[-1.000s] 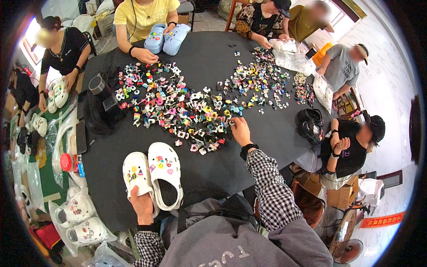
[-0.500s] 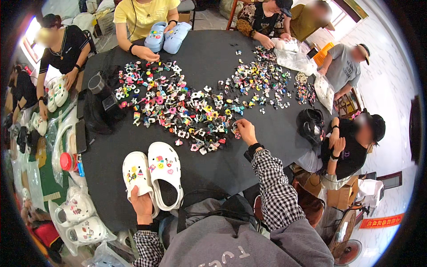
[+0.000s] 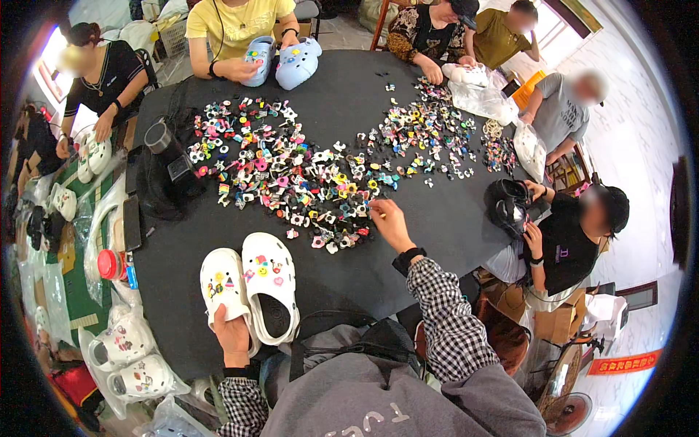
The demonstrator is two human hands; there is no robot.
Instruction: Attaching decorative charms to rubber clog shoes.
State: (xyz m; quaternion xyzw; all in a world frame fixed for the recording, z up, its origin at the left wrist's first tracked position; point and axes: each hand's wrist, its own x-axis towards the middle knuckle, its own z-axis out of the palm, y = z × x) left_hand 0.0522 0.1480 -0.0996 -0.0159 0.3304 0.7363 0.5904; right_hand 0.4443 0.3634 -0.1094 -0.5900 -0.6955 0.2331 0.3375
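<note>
My left hand (image 3: 231, 335) grips the heel end of a white clog (image 3: 222, 280), its thumb over the opening. Colourful charms dot the toe. A matching white clog (image 3: 268, 251), with charms on its toe as well, rests against it on the right. My right hand (image 3: 392, 224) reaches to the near right edge of a wide pile of small shoe charms (image 3: 291, 171). Its thumb and fingers are pinched together at the charms; what is between them is too small to make out.
Co-workers sit around the black table (image 3: 349, 280). Across from me, one holds light-blue clogs (image 3: 295, 64). At right, another handles a black clog (image 3: 510, 207). A dark cylindrical device (image 3: 169, 156) stands on the left. Bagged white clogs (image 3: 138, 357) lie at lower left.
My right hand has shifted left along the pile's edge; my left hand stays on the clog. Across the table, the co-worker's hand has gone from the charms to the blue clog. The right-hand co-worker now grasps the black clog.
</note>
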